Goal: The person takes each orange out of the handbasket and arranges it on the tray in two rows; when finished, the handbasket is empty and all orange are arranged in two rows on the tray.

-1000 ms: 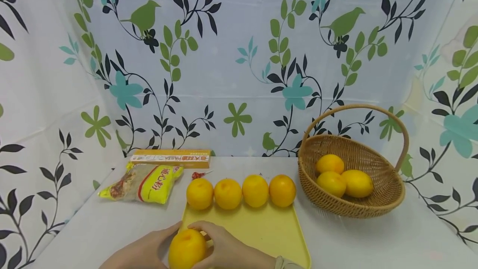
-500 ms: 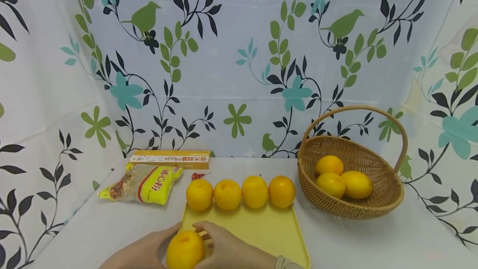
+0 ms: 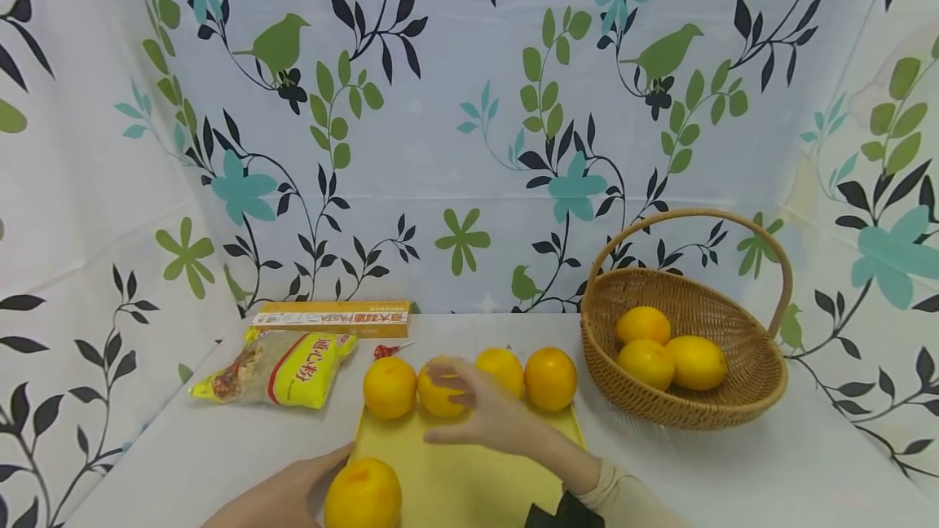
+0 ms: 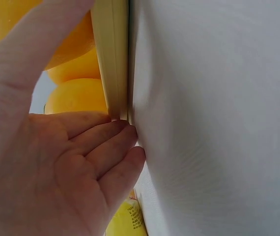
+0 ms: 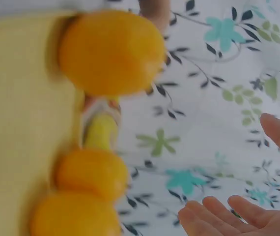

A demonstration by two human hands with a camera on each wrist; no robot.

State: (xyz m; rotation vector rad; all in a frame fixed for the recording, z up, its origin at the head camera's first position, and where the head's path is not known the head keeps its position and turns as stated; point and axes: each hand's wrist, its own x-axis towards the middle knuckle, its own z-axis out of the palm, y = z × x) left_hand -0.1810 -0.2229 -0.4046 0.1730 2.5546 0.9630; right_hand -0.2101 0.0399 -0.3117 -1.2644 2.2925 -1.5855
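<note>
A large orange rests at the near left of a yellow tray. Beside it is my left hand; in the left wrist view its fingers lie fairly straight against the tray's outer side, and the thumb passes in front of an orange. My right hand is over the tray with thumb and fingers spread, holding nothing. It partly covers the row of several oranges along the tray's far end. In the right wrist view that hand appears apart from the blurred oranges.
At the right stands a wicker basket with a tall handle and three yellow-orange fruits inside. A yellow-ended bag lies at the left, before a long orange box. A small red item is behind the row. Patterned cloth hangs behind.
My right hand has left the near orange and moved away from me and to the right, above the tray. The left hand stays beside that orange. The head view has shifted slightly.
</note>
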